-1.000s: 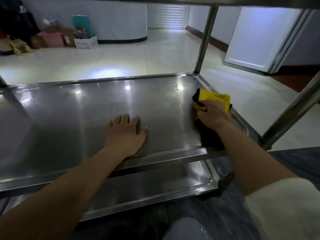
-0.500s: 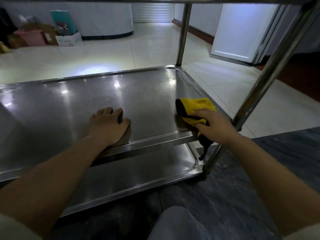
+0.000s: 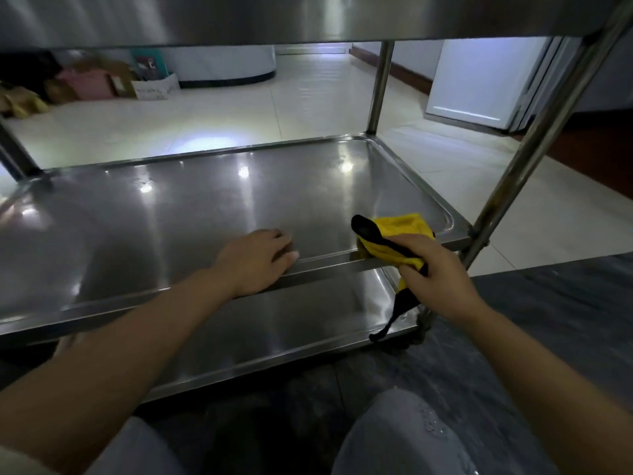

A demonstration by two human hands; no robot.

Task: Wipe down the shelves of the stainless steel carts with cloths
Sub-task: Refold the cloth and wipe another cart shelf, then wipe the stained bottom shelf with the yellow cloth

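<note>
Right hand (image 3: 432, 276) covers the middle of the yellow cloth (image 3: 397, 234), so the fingers wrapped into it and the shelf rim under them can't be seen; left hand (image 3: 255, 259) has its fingertips curled under, hidden against the middle shelf (image 3: 171, 214). Top shelf (image 3: 308, 15) is cut off by the upper edge and the bottom shelf (image 3: 274, 327) is mostly hidden behind the left forearm. Boxes (image 3: 102, 84) on the far floor are blurred, print unreadable.
</note>
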